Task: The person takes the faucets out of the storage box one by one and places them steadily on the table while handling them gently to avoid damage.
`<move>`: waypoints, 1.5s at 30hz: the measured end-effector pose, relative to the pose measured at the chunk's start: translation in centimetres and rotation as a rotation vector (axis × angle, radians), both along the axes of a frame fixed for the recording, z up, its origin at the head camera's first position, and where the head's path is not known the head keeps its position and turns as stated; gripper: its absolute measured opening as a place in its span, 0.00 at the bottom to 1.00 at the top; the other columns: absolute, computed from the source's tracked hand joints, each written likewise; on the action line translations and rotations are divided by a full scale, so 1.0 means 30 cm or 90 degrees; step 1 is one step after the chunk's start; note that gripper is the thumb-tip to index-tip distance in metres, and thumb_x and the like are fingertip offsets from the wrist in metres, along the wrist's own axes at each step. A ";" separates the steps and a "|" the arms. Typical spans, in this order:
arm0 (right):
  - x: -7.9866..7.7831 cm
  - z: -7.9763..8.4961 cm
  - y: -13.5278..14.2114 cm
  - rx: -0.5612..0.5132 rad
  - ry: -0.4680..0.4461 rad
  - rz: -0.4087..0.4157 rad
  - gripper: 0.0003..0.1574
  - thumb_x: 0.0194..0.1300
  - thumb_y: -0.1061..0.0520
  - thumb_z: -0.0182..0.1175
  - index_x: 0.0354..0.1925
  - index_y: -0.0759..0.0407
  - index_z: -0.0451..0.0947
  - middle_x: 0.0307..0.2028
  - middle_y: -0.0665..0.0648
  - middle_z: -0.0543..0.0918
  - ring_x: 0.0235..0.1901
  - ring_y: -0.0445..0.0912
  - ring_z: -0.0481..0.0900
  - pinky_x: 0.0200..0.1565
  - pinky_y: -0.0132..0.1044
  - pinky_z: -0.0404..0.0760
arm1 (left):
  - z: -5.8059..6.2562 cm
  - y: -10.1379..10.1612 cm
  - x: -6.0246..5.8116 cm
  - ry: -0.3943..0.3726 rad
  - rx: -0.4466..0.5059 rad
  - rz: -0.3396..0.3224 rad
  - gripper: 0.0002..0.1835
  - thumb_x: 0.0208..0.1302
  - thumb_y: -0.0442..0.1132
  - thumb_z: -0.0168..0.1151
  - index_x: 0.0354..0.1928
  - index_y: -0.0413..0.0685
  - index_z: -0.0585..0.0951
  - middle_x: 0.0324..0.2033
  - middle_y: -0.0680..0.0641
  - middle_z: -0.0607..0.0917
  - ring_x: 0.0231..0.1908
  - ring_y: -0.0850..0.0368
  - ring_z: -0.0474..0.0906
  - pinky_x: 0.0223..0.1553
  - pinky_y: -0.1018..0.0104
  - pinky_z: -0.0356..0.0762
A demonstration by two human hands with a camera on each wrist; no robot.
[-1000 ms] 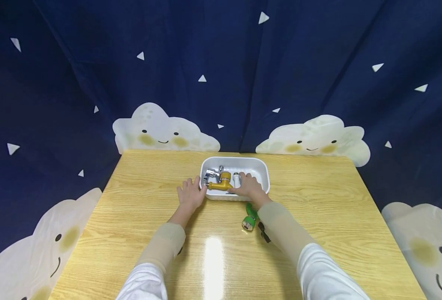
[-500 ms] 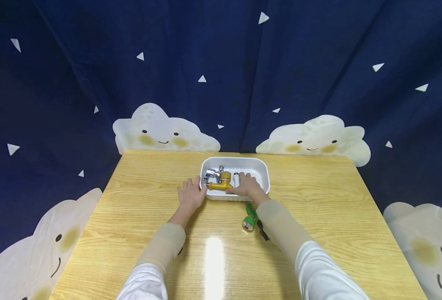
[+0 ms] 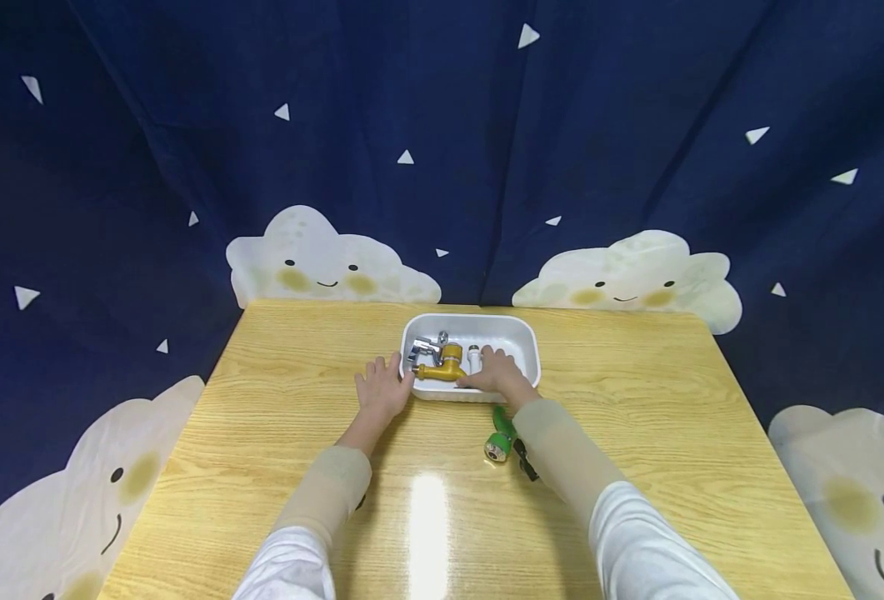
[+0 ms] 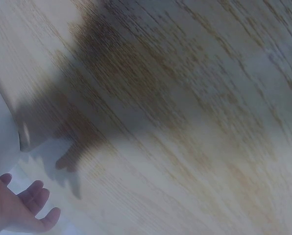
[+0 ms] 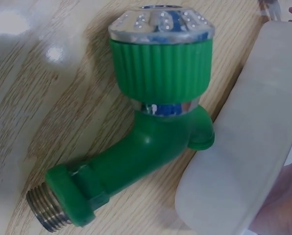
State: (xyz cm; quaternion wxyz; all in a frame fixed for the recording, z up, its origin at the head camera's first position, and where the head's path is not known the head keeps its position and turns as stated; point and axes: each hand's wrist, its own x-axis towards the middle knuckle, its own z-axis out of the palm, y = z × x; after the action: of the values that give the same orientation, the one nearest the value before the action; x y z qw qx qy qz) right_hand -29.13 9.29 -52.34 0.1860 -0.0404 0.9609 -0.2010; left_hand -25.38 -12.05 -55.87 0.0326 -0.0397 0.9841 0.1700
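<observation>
A white plastic tray stands at the table's far side. Inside at the left lie a chrome tap and a yellow tap. Beside them is a white pipe-like fitting with a threaded metal end; the rest of it is covered by my right hand, whose thumb and fingers hold it from either side. My left hand lies with spread fingers at the tray's left end, thumb by the rim. A green tap with a chrome-topped knob lies on the table in front of the tray.
The wooden table reaches back to a dark blue curtain printed with clouds. The green tap lies just under my right forearm, with a small black object next to it, partly covered by the sleeve.
Both hands stay almost where they were. The white fitting's visible end has shifted very slightly to the right, with small movements of my right thumb and fingers. The other taps and tray look unmoved.
</observation>
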 end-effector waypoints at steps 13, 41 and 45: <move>0.000 0.008 0.023 0.041 -0.021 0.003 0.52 0.49 0.35 0.62 0.61 0.66 0.59 0.57 0.70 0.64 0.57 0.65 0.62 0.53 0.57 0.65 | -0.007 -0.005 -0.006 0.003 -0.004 0.004 0.31 0.64 0.56 0.35 0.67 0.54 0.60 0.55 0.38 0.68 0.55 0.42 0.61 0.54 0.40 0.56; -0.015 -0.038 0.048 0.110 0.047 -0.023 0.22 0.49 0.42 0.60 0.32 0.59 0.73 0.41 0.63 0.74 0.46 0.58 0.70 0.48 0.57 0.67 | -0.004 0.000 -0.004 0.004 0.001 0.000 0.30 0.63 0.56 0.35 0.66 0.54 0.61 0.54 0.38 0.69 0.53 0.43 0.62 0.53 0.42 0.56; -0.013 -0.037 0.047 0.112 0.051 -0.026 0.23 0.49 0.41 0.60 0.33 0.59 0.73 0.41 0.62 0.74 0.46 0.58 0.70 0.47 0.56 0.67 | -0.001 0.000 -0.004 0.002 0.002 0.000 0.30 0.63 0.56 0.36 0.66 0.54 0.60 0.54 0.38 0.69 0.53 0.42 0.62 0.53 0.42 0.57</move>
State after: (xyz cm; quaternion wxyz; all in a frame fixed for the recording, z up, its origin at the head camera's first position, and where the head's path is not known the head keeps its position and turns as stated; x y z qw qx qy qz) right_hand -29.53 10.69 -53.44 0.1461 -0.0126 0.9821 -0.1180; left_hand -25.49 -12.04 -55.88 0.0315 -0.0395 0.9839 0.1716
